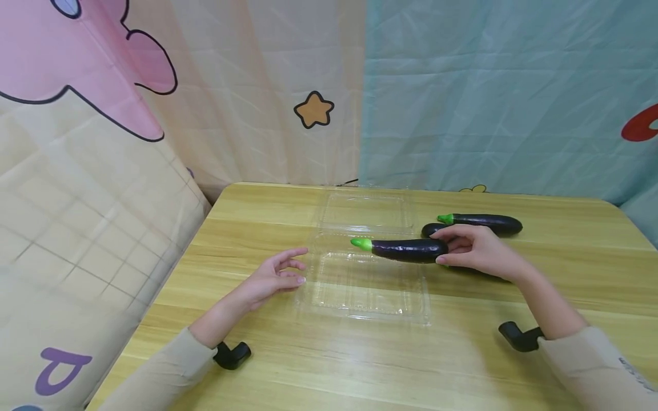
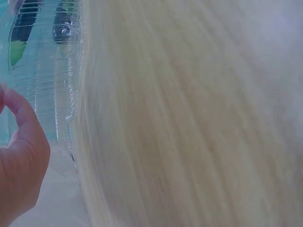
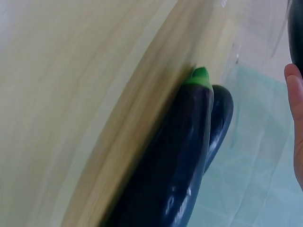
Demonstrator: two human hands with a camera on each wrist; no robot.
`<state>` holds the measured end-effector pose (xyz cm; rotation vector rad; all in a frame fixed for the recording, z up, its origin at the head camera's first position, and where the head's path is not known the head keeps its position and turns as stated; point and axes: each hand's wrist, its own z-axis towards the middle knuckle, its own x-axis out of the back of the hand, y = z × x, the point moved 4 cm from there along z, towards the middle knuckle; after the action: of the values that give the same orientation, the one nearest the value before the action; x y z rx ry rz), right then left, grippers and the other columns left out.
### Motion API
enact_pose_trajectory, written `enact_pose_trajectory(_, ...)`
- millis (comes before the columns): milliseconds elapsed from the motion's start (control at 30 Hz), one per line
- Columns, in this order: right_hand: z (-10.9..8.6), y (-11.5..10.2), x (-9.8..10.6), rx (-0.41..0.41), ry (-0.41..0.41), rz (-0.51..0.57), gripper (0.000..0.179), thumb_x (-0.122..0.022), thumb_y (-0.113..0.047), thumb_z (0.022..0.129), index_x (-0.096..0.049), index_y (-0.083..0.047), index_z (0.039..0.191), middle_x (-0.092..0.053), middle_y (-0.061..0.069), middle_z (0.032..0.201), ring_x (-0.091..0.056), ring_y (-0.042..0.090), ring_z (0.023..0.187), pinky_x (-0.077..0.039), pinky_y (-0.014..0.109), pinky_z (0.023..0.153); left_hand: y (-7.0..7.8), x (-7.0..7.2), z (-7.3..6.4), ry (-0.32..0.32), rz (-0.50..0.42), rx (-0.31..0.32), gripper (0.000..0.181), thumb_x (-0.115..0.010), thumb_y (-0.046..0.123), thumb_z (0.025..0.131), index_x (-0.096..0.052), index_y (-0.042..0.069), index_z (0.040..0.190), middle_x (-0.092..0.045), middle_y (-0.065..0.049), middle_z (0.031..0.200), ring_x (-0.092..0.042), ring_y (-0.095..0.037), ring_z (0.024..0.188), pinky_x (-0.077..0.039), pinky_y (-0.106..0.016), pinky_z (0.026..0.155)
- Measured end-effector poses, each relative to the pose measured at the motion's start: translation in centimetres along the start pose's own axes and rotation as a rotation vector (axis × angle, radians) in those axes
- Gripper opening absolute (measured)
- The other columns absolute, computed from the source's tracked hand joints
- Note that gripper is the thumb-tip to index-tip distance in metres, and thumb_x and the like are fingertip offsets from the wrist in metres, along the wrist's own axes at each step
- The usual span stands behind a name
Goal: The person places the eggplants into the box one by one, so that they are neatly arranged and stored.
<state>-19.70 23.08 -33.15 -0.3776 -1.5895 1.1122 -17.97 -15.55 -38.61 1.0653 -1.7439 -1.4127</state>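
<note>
In the head view my right hand [image 1: 475, 249] pinches the blunt end of a dark purple eggplant [image 1: 408, 250], its green stem pointing left. The eggplant is over a clear plastic clamshell box [image 1: 360, 288], whose lid [image 1: 366, 211] lies folded back behind it. At the box's left edge my left hand [image 1: 272, 279] has its fingers loosely bent and holds nothing; whether it touches the rim I cannot tell. In the left wrist view the thumb side of that hand [image 2: 23, 146] shows beside the clear plastic.
More eggplants lie to the right of the box: one at the back [image 1: 490, 224], others partly hidden by my right hand. The right wrist view shows one close up [image 3: 165, 156]. Black wrist-camera pieces [image 1: 232, 355] hang at both sleeves. Printed curtains [image 1: 462, 103] stand behind the wooden table [image 1: 329, 365].
</note>
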Motion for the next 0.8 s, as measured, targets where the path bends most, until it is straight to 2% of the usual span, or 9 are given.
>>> enact_pose_trajectory(200, 0.8, 0.1, -0.8, 0.001, -0.012, -0.02, 0.048, -0.075, -0.022, 0.079, -0.059, -0.005, 0.12, -0.064, 0.01, 0.103, -0.063, 0.011, 0.084, -0.054, 0.027, 0.07, 0.0, 0.0, 0.0, 0.011, 0.001, 0.005, 0.07, -0.065, 0.002, 0.084, -0.03, 0.005, 0.144, -0.041, -0.022, 0.123, -0.056, -0.015, 0.089, -0.051, -0.027, 0.078)
enact_pose_trajectory(500, 2.2, -0.4, -1.9, 0.04, -0.03, -0.019, 0.046, -0.075, -0.022, 0.079, -0.06, -0.005, 0.119, -0.062, 0.01, 0.107, -0.063, 0.012, 0.085, -0.054, 0.027, 0.07, 0.0, 0.1, 0.0, 0.005, 0.004, 0.004, 0.071, -0.066, 0.003, 0.084, -0.029, 0.003, 0.144, -0.041, -0.021, 0.123, -0.056, -0.016, 0.091, -0.051, -0.028, 0.079)
enact_pose_trajectory(800, 3.7, -1.0, -3.0, 0.058, -0.043, -0.082, 0.046, -0.075, -0.026, 0.078, -0.062, -0.006, 0.118, -0.063, 0.007, 0.105, -0.063, 0.014, 0.083, -0.053, 0.026, 0.071, 0.1, 0.1, 0.0, 0.0, -0.007, 0.005, 0.07, -0.065, 0.002, 0.084, -0.028, 0.002, 0.144, -0.043, -0.018, 0.12, -0.055, -0.015, 0.09, -0.051, -0.027, 0.08)
